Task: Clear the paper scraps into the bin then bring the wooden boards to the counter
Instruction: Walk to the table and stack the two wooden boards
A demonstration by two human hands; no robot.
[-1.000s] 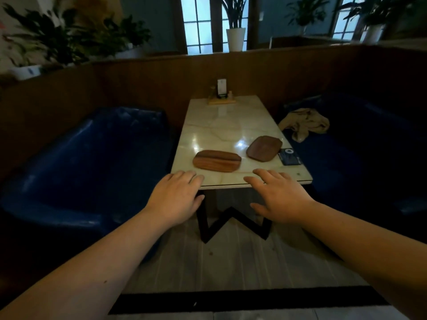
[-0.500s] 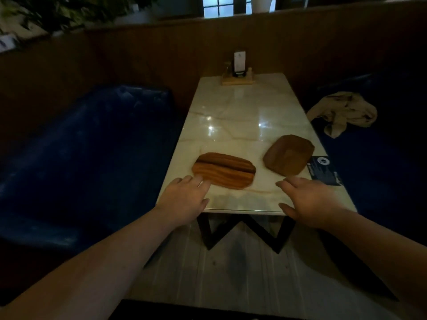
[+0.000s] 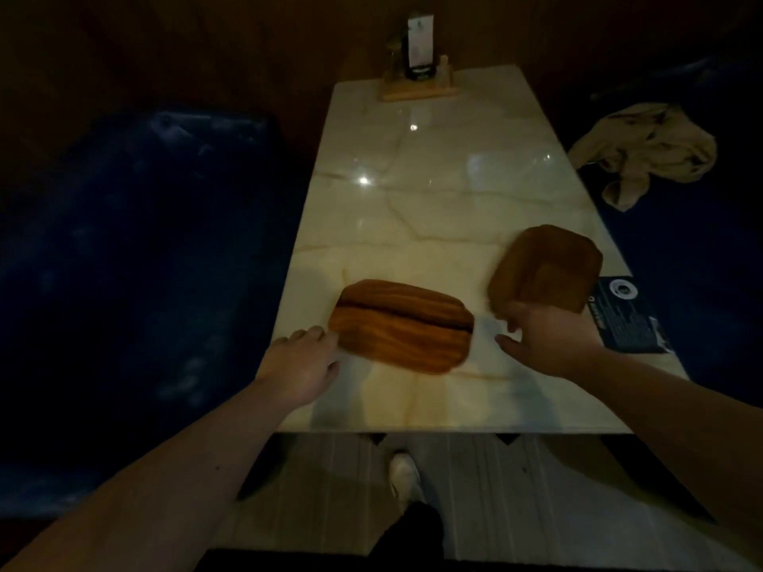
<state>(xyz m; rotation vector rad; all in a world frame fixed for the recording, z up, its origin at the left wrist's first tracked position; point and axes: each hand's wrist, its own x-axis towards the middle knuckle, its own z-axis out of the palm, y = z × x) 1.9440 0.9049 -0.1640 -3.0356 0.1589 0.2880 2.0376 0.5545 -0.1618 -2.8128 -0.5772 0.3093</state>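
Two wooden boards lie on the marble table (image 3: 413, 208). The striped light-brown board (image 3: 402, 326) is at the near middle, flat on the top. My left hand (image 3: 303, 365) rests open beside it, fingertips touching its left end. The darker board (image 3: 545, 268) is to the right, and its near edge looks slightly raised. My right hand (image 3: 549, 340) has its fingers curled over that near edge, with the thumb spread to the left. No paper scraps or bin show in view.
A dark printed card (image 3: 625, 317) lies on the table's right edge, just past my right hand. A wooden holder with a sign (image 3: 419, 74) stands at the far end. Blue benches (image 3: 136, 249) flank the table; a beige cloth (image 3: 648, 154) lies on the right one.
I have stepped closer and the view has tipped down. My left hand reached the striped board's end. My right hand moved forward onto the dark board's near edge.
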